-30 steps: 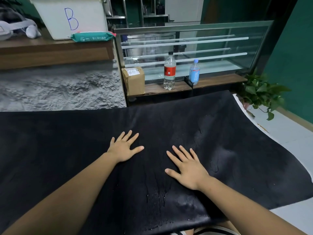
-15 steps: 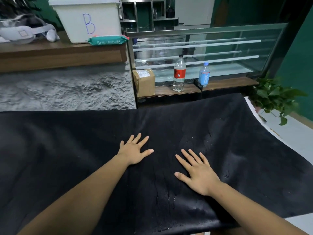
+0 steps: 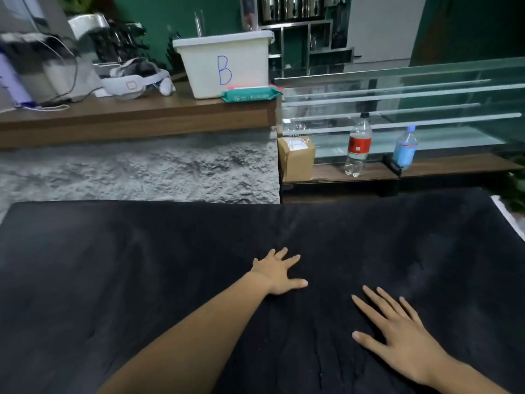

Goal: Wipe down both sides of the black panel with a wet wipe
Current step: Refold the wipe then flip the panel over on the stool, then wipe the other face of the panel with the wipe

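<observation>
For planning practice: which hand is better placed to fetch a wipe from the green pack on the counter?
Left, probably: the left hand lies farther forward on the black panel, roughly in line with the green pack; the right hand is farther back, rightward.

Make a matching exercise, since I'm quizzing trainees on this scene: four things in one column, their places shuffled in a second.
Things
1 wet wipe pack
2 cardboard box
3 left hand
4 blue-label bottle

Places
a flat on the black panel
b on the wooden counter, in front of the white bin
c left end of the low shelf
d to the right of the red-label bottle

Pairs: 1-b, 2-c, 3-a, 4-d
</observation>
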The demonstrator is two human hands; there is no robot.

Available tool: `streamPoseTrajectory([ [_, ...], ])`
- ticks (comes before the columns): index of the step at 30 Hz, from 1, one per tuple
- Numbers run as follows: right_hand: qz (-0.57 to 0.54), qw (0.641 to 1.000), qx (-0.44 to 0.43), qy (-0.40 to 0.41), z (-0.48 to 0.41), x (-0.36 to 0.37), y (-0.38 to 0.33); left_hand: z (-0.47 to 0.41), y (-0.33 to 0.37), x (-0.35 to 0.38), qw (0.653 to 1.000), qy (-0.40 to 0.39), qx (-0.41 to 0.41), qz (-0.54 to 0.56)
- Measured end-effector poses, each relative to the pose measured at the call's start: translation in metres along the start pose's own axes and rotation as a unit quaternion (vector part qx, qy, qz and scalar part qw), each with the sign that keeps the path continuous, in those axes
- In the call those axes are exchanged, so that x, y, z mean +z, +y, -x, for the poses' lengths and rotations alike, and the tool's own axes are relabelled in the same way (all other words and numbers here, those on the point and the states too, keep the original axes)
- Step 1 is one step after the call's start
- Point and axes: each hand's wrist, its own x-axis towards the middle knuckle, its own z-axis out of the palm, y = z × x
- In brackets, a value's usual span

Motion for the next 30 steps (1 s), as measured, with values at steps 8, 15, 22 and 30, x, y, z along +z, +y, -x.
streamPoseTrajectory([
  [8,-0.026,1.0,0.003,0.011,-0.05,-0.084,-0.041,0.017,-0.049,-0.107,0.981,0.184,0.03,0.057],
  [15,-0.18,0.97,-0.052,0.154,-0.153,-0.206,-0.1,0.045,-0.086,-0.256,0.901,0.422,0.043,0.088],
  [22,-0.288,0.908,-0.082,0.292,-0.231,-0.33,-0.154,0.044,-0.097,-0.369,0.813,0.568,0.065,0.107],
  [30,-0.233,0.904,-0.059,0.353,-0.291,-0.393,-0.17,0.005,-0.096,-0.414,0.872,0.482,0.061,0.055],
])
